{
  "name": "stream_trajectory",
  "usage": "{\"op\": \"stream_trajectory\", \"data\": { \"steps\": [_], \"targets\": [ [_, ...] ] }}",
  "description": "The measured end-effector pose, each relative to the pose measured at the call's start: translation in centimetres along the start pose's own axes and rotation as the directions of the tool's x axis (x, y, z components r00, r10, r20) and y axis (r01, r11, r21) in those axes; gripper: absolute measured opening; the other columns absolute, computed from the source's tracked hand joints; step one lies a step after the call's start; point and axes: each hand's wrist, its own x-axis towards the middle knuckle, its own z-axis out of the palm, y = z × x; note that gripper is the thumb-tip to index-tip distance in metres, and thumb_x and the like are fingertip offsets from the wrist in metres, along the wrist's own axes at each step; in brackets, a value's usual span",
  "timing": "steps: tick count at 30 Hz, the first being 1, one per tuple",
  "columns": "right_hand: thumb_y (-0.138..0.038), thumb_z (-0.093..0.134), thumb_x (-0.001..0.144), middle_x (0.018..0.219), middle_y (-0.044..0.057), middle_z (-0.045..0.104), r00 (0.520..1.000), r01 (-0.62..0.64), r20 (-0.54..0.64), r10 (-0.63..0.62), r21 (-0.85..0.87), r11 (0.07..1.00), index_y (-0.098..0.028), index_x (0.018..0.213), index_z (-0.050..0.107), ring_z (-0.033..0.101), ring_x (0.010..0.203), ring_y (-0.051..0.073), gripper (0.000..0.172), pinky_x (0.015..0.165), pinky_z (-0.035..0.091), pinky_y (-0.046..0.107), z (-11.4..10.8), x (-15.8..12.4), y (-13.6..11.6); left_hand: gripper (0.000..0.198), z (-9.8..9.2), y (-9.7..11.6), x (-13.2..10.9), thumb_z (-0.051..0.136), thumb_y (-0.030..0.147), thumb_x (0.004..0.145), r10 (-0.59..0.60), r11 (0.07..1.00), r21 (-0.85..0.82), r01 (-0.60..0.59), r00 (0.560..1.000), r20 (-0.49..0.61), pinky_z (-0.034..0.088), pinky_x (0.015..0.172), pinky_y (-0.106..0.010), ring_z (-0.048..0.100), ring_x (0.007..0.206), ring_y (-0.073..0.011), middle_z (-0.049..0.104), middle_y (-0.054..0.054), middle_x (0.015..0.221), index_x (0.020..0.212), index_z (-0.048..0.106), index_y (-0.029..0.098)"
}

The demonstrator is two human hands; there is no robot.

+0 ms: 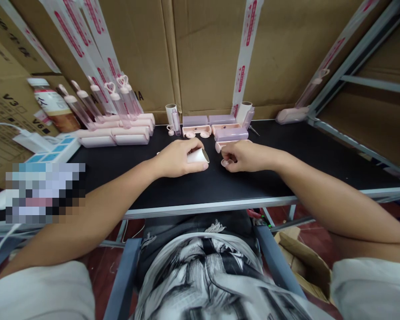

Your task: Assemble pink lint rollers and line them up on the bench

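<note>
My left hand is closed around a white paper roll, its hollow brown core end facing right. Just to the right, my right hand pinches a small pale round cap between thumb and fingers, apart from the roll. Behind the right hand lies a pink half-shell, partly hidden by the fingers. Lilac translucent covers and more pink shells with small round caps sit farther back. Another white roll stands upright beside a clear handle.
Pink lint rollers with upright handles are grouped at the left; one more lint roller stands back right. A bottle, a power strip and a pixelated patch are at the left. Cardboard backs the black table.
</note>
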Motion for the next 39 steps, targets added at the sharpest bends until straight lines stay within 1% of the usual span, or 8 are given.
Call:
{"op": "stream_trajectory", "data": {
  "steps": [7, 15, 19, 21, 24, 28, 33, 39],
  "targets": [
    [-0.032, 0.070, 0.090, 0.092, 0.002, 0.073, 0.996, 0.089, 0.009, -0.089, -0.020, 0.996, -0.022, 0.083, 0.063, 0.062, 0.080, 0.017, 0.013, 0.073, 0.035, 0.030, 0.0, -0.2, -0.3, 0.048, -0.2, 0.1, -0.1, 0.072, 0.056, 0.084, 0.066, 0.998, -0.002, -0.066, 0.996, 0.060, 0.051, 0.081, -0.032, 0.073, 0.088, -0.0228, 0.081, -0.005, 0.101, 0.114, 0.074, 0.019],
    [-0.033, 0.067, 0.094, 0.101, 0.005, 0.071, 0.987, 0.159, 0.024, -0.159, 0.011, 0.987, -0.022, 0.104, 0.074, 0.065, 0.086, 0.020, 0.017, 0.075, 0.037, 0.031, 0.2, -0.2, -0.5, 0.048, -0.1, 0.0, 0.0, 0.071, 0.055, 0.086, 0.062, 0.997, 0.031, -0.063, 0.997, 0.052, 0.052, 0.083, -0.033, 0.075, 0.092, -0.0246, 0.083, -0.007, 0.108, 0.116, 0.076, 0.019],
    [-0.027, 0.067, 0.091, 0.104, 0.007, 0.069, 0.970, 0.241, -0.021, -0.241, 0.023, 0.970, -0.020, 0.123, 0.077, 0.064, 0.086, 0.020, 0.035, 0.079, 0.042, 0.030, 0.3, -0.2, -0.6, 0.051, 0.0, -0.2, 0.0, 0.070, 0.057, 0.088, 0.049, 0.998, 0.037, -0.051, 0.997, 0.060, 0.053, 0.087, -0.035, 0.076, 0.097, -0.0260, 0.083, -0.008, 0.114, 0.120, 0.075, 0.018],
    [-0.028, 0.067, 0.091, 0.105, 0.008, 0.069, 0.959, 0.283, -0.045, -0.281, 0.036, 0.959, -0.019, 0.120, 0.080, 0.063, 0.087, 0.021, 0.033, 0.080, 0.044, 0.031, 0.5, -0.1, -0.7, 0.050, 0.0, -0.2, 0.0, 0.069, 0.057, 0.088, 0.048, 0.998, 0.042, -0.051, 0.997, 0.064, 0.052, 0.087, -0.035, 0.076, 0.097, -0.0260, 0.083, -0.008, 0.114, 0.120, 0.075, 0.018],
    [-0.029, 0.068, 0.089, 0.102, 0.007, 0.069, 0.946, 0.312, -0.111, -0.305, 0.055, 0.949, -0.020, 0.107, 0.079, 0.063, 0.085, 0.020, 0.023, 0.080, 0.045, 0.031, 0.7, 0.0, -0.6, 0.049, 0.0, -0.2, 0.0, 0.070, 0.057, 0.089, 0.055, 0.997, 0.049, -0.058, 0.997, 0.058, 0.052, 0.084, -0.034, 0.075, 0.095, -0.0253, 0.083, -0.008, 0.112, 0.118, 0.076, 0.018],
    [-0.029, 0.071, 0.086, 0.090, 0.005, 0.068, 0.939, 0.312, -0.191, -0.286, 0.123, 0.942, -0.021, 0.094, 0.066, 0.061, 0.079, 0.019, 0.012, 0.074, 0.045, 0.031, 0.8, 0.0, -0.6, 0.049, 0.0, -0.2, 0.0, 0.071, 0.056, 0.089, 0.055, 0.997, 0.053, -0.058, 0.997, 0.054, 0.052, 0.085, -0.034, 0.075, 0.094, -0.0251, 0.083, -0.008, 0.111, 0.119, 0.076, 0.018],
    [-0.036, 0.075, 0.090, 0.109, 0.011, 0.076, 0.890, 0.408, -0.332, -0.313, 0.272, 0.871, -0.022, 0.077, 0.060, 0.070, 0.095, 0.023, 0.024, 0.089, 0.053, 0.038, 0.7, 0.0, -0.6, 0.048, 0.0, -0.3, 0.0, 0.070, 0.056, 0.089, 0.059, 0.997, 0.054, -0.062, 0.997, 0.054, 0.052, 0.082, -0.034, 0.075, 0.092, -0.0245, 0.083, -0.007, 0.109, 0.118, 0.076, 0.019],
    [-0.055, 0.081, 0.093, 0.114, 0.013, 0.081, 0.783, 0.464, -0.587, -0.204, 0.333, 0.821, -0.023, 0.077, 0.072, 0.076, 0.105, 0.028, 0.037, 0.096, 0.058, 0.044, 1.5, 0.0, -1.3, 0.047, 0.2, -0.1, 0.0, 0.071, 0.058, 0.089, 0.075, 0.997, 0.011, -0.075, 0.997, 0.034, 0.050, 0.080, -0.033, 0.073, 0.088, -0.0228, 0.081, -0.006, 0.104, 0.114, 0.076, 0.019]
  ]
}}
